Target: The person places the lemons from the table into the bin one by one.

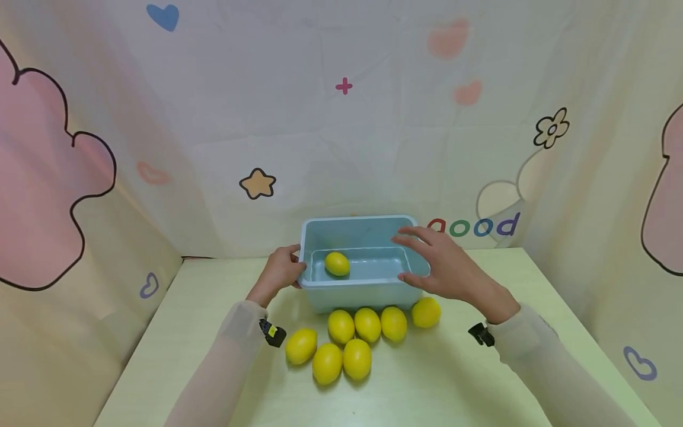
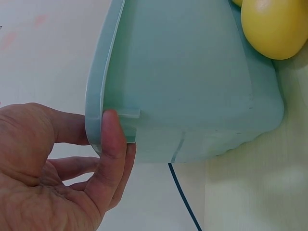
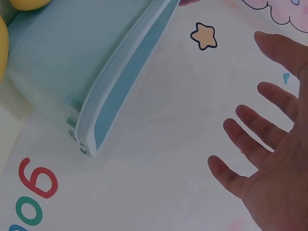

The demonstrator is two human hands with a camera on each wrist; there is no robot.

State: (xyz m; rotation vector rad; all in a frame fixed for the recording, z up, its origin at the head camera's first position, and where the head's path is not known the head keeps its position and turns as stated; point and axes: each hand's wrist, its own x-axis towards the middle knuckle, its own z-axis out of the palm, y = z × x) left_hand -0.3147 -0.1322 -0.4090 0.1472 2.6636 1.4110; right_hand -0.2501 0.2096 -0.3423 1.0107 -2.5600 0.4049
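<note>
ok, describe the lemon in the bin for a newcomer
Toward the table's far edge, find the pale blue bin whose left end the left hand grips. Inside, toward the left, a yellow lemon lies on the bottom. It's the only one inside; the other seven lemons are outside, in front.

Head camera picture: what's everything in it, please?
Table: 1, pale green, along the bottom
Tub: 1, light blue, back of the table
Lemon: 1, yellow, inside the tub
Lemons: 7, yellow, in front of the tub
Printed cloth: count unclear, whitish, behind and beside
Drawings and letters: many, mixed colours, on the cloth
Wrist gadgets: 2, black, left and right
Sleeves: 2, off-white, left and right
Left hand: 1, bare, gripping the tub's left end
Right hand: 1, bare, near the tub's right end
</note>
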